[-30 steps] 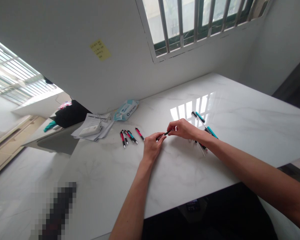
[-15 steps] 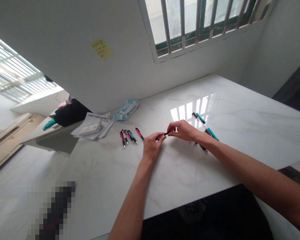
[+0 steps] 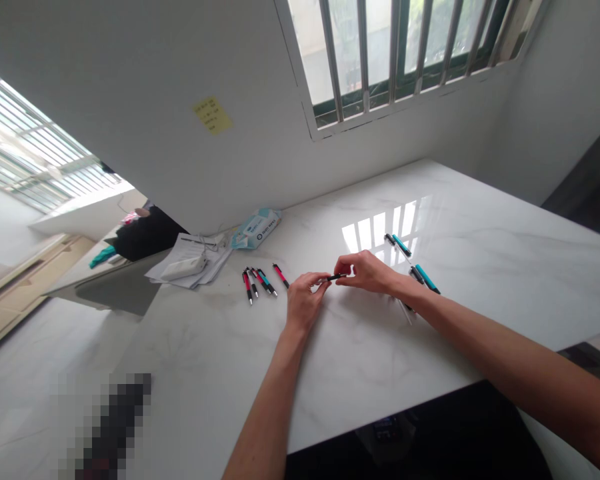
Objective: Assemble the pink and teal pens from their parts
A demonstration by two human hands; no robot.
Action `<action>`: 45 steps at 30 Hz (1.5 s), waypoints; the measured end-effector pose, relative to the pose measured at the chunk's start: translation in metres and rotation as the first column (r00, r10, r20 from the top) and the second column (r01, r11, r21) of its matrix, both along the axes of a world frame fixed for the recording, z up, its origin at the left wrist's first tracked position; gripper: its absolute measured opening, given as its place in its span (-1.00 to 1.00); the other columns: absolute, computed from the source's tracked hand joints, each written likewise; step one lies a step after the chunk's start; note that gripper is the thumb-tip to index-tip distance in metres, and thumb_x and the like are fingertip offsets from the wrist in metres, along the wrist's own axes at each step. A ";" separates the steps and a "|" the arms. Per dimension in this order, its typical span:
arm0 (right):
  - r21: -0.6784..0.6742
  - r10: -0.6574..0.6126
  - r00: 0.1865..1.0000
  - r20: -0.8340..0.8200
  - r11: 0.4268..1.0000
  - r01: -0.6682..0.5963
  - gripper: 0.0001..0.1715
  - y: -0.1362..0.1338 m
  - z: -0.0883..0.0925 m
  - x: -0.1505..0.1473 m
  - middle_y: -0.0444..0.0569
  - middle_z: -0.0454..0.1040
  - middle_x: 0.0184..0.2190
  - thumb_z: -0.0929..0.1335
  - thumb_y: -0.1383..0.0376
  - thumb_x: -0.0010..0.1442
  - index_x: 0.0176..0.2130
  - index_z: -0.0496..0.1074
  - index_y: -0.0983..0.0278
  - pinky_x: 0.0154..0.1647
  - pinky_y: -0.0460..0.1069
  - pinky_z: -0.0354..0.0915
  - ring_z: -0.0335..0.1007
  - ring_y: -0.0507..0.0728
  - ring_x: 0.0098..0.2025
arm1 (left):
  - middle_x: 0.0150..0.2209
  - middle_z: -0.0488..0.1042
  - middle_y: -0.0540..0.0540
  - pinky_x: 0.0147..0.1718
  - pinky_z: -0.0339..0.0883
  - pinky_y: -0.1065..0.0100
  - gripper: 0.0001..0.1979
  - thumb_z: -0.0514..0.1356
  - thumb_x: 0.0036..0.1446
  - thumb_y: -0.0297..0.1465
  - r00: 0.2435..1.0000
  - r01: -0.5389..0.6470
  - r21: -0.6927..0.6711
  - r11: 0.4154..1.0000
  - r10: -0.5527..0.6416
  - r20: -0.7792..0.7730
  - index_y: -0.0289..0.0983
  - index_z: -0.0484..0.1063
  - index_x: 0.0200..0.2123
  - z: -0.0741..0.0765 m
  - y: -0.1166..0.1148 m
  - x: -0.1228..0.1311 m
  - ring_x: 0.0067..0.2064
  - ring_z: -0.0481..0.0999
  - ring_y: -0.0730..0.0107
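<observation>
Above the white marble-look table, both hands meet at a slim pen [image 3: 335, 277] with a dark section showing between them. My left hand [image 3: 304, 308] is closed around one end, and its fingers hide that part. The other end is pinched by the fingertips of my right hand [image 3: 367, 272]. Just left of my left hand lies a red and black pen [image 3: 280, 274]. Beyond it is a group of several red, black and teal pens [image 3: 258, 283]. Pen parts, including a teal barrel [image 3: 427, 278] and a thin white refill [image 3: 405, 312], lie around my right wrist.
Papers [image 3: 206, 265] with a white device [image 3: 184, 266] on them lie at the left, beside a blue and white wipes packet [image 3: 257, 229]. A yellow note [image 3: 213, 115] sticks to the wall. Another teal barrel [image 3: 401, 245] lies behind my right hand.
The whole view has shifted slightly, so everything sits a little lower. Both hands stay on the pen, whose visible dark section now lies closer to level.
</observation>
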State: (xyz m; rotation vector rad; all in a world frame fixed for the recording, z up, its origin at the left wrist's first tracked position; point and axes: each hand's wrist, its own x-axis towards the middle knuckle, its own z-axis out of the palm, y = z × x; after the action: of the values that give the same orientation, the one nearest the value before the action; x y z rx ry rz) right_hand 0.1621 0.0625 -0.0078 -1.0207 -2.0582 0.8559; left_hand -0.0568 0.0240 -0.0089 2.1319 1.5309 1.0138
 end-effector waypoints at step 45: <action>0.019 -0.002 0.983 -0.182 1.000 0.006 -0.80 -0.005 -0.003 -0.010 -0.11 0.58 -0.39 0.50 0.16 0.22 -0.26 0.56 0.25 -0.31 -0.08 0.28 0.43 0.04 -0.36 | -0.14 0.60 -0.17 -0.15 0.46 0.29 -0.76 0.48 0.00 -0.25 0.891 -0.044 -0.111 0.993 0.089 0.446 -0.24 0.66 -0.29 -0.023 0.013 -0.002 -0.11 0.59 0.25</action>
State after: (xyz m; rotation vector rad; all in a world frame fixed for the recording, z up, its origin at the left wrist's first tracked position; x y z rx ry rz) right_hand 0.1517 0.0572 -0.0110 -0.9013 -1.9061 0.8914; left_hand -0.0586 0.0370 -0.0323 1.6332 1.3923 1.3156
